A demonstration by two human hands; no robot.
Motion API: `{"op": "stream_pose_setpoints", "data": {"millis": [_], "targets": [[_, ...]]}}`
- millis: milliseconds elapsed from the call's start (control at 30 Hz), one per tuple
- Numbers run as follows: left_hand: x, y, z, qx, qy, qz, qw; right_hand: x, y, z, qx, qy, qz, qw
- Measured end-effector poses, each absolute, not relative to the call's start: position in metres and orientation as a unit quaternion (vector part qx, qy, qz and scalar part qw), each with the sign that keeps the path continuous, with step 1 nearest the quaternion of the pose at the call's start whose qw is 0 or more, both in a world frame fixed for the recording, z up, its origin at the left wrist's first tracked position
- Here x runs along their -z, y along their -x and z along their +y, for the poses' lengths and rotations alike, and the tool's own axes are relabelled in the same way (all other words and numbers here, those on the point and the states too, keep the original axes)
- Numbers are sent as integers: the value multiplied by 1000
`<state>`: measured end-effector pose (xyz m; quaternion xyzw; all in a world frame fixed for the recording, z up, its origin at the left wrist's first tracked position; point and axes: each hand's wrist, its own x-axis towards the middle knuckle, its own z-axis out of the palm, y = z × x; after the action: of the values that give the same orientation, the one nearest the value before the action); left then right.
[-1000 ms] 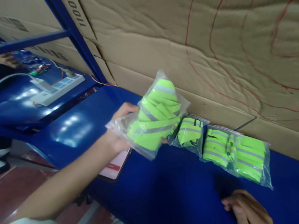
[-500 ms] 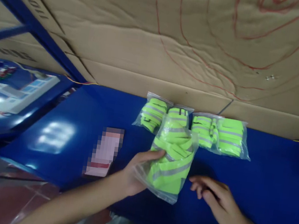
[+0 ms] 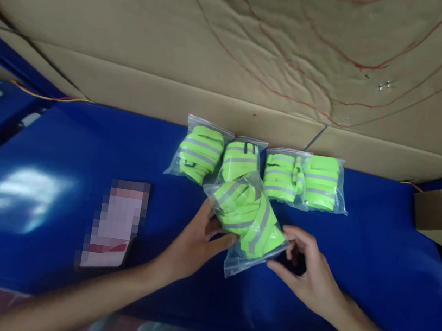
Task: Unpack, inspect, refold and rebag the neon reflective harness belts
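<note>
A clear zip bag (image 3: 256,220) holding rolled neon-yellow reflective straps is tilted between my hands, above the blue table. My left hand (image 3: 198,239) grips its left side, with the thumb along the near edge and the other fingers partly hidden beneath. At the bag's right corner, my right hand (image 3: 305,265) has its thumb and curled fingers on either side of the plastic. Just behind are similar bags: a far-left bag (image 3: 200,154), a second bag (image 3: 241,160) partly covered by the held one, a third bag (image 3: 281,176) and a far-right bag (image 3: 322,182).
A phone-like flat object (image 3: 113,227), blurred by pixels, lies left on the blue table (image 3: 70,150). A cardboard wall (image 3: 141,28) with red curved lines rises along the back edge. A brown box (image 3: 440,215) with a yellow label sits at the right.
The held bag has turned, its lower end swinging right. My right hand has come to its corner. The view has shifted right, bringing the brown box more into sight.
</note>
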<state>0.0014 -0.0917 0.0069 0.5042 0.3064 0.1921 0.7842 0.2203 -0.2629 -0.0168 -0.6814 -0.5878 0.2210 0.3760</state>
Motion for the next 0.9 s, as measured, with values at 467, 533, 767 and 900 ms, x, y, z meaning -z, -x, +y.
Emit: {"op": "stream_pose_setpoints", "data": {"millis": [467, 533, 767, 900], "targets": [[-18, 14, -87, -150, -379, 235, 882, 0, -219, -274, -33, 541, -788, 292], [-19, 15, -89, -134, -390, 211, 886, 4, -207, -271, -42, 570, -778, 262], [-14, 24, -104, -249, -631, 191, 709, 0, -213, -273, -181, 726, -528, 400], [-6, 26, -99, -280, -724, 213, 594, -6, -223, -271, -447, 655, -451, 410]]}}
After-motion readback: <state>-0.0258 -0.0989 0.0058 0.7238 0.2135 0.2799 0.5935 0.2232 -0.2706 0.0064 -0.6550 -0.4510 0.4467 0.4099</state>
